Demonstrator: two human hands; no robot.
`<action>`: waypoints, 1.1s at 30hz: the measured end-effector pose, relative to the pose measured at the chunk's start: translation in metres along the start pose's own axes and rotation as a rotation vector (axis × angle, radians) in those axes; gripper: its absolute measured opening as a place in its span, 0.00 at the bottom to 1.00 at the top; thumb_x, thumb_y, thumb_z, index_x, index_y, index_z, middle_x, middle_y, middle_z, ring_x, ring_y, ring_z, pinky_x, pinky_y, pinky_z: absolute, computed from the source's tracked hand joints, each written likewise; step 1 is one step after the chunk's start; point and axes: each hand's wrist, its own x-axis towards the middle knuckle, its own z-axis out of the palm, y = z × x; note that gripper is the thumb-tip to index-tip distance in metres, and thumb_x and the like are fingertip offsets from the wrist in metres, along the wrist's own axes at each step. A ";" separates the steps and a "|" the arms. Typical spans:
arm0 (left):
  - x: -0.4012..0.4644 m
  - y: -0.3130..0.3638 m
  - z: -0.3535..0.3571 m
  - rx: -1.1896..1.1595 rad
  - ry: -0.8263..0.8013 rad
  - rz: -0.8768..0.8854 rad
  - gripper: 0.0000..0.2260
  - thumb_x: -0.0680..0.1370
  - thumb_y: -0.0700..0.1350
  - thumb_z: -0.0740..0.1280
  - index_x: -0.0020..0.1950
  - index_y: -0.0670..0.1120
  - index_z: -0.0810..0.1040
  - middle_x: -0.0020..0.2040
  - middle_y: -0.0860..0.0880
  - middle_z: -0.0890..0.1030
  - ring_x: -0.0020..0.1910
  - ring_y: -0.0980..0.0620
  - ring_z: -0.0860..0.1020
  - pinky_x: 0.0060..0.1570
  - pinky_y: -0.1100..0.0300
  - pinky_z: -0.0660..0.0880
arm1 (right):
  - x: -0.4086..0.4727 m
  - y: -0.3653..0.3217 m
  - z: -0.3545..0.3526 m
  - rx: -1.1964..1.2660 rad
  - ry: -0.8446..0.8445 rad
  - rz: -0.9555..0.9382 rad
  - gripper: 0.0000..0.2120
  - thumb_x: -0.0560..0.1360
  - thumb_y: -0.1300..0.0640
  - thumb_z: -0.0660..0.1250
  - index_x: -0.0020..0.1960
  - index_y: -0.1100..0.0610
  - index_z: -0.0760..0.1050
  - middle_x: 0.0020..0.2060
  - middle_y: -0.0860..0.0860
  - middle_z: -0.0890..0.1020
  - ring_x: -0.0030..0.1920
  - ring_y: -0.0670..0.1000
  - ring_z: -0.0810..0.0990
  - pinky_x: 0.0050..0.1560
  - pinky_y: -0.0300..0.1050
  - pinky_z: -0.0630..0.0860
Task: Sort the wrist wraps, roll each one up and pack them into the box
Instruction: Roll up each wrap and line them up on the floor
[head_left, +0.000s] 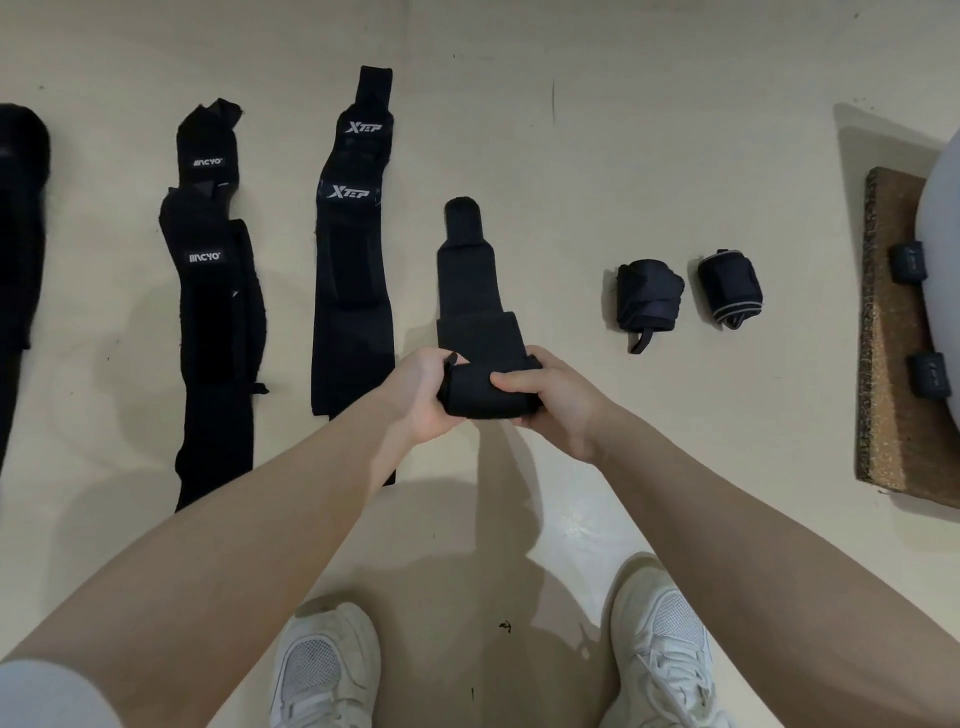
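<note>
Floor: pale and smooth; I see everything laid out on it.
Cork board: at my far right edge, partly under a grey rounded object that carries two small dark clips.
Flat wraps: a pair marked XTEP lies stretched out left of centre; a second pair with white labels lies further left; another dark piece is cut off at the left edge.
Wrap in hand: its near end is rolled, its far tail lies flat on the floor, pointing away from me.
Shoes: white, at the bottom, toes forward.
Left hand: fingers curled round the roll's left end.
Right hand: gripping the roll's right end, thumb on top.
Rolled wraps: two finished rolls and sit side by side, right of my hands, short of the board.
</note>
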 end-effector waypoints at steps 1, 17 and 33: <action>0.001 -0.001 0.001 -0.007 -0.005 0.041 0.11 0.79 0.34 0.54 0.51 0.39 0.76 0.47 0.42 0.80 0.44 0.46 0.80 0.43 0.56 0.78 | 0.000 0.000 -0.001 0.032 0.017 0.016 0.13 0.75 0.63 0.66 0.58 0.56 0.71 0.51 0.50 0.79 0.48 0.51 0.78 0.47 0.45 0.74; 0.005 -0.008 -0.003 0.316 -0.071 0.233 0.16 0.79 0.37 0.63 0.65 0.48 0.72 0.59 0.47 0.79 0.56 0.47 0.80 0.45 0.52 0.81 | 0.006 -0.010 -0.012 0.173 0.026 -0.016 0.14 0.78 0.63 0.61 0.63 0.63 0.73 0.55 0.57 0.81 0.51 0.53 0.81 0.46 0.44 0.77; 0.002 -0.005 -0.009 0.172 -0.047 -0.005 0.12 0.78 0.37 0.61 0.60 0.41 0.77 0.57 0.40 0.81 0.52 0.43 0.81 0.51 0.49 0.80 | 0.000 -0.011 -0.012 -0.223 -0.041 -0.180 0.20 0.75 0.64 0.68 0.63 0.57 0.67 0.51 0.49 0.79 0.49 0.43 0.81 0.42 0.36 0.76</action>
